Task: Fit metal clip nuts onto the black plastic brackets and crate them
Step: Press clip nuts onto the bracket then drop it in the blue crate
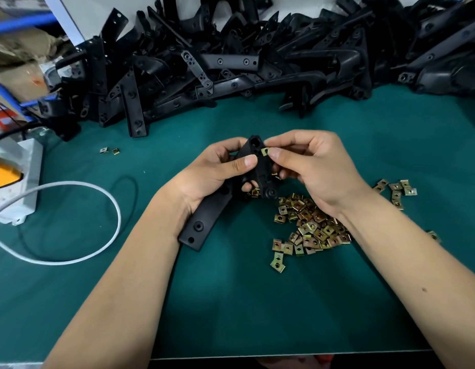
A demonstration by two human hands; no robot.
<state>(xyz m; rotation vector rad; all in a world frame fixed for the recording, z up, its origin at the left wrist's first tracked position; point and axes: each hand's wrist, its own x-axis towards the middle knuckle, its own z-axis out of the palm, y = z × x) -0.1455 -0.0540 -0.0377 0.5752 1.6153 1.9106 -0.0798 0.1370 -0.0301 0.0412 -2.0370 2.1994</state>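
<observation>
Both hands raised together over the table, forearms bare.
Left hand (217,169) is curled round a black bracket (231,198), thumb laid across its face. A clip nut (265,151) is pinched between thumb and forefinger of the right hand (308,166) at the bracket's upper edge; remaining fingers are curled beneath.

The left hand (217,169) is covering the middle of the black bracket (201,225), and the right hand (308,166) is hiding the bracket's far side and most of the clip nut (265,151) it is pinching. The right forearm is blocking part of the clip nut pile (308,222). The bracket heap (231,54) is running off the top edge. The white cable (71,227) is leaving at the left edge, and the boxes (15,49) there are blurring.
</observation>
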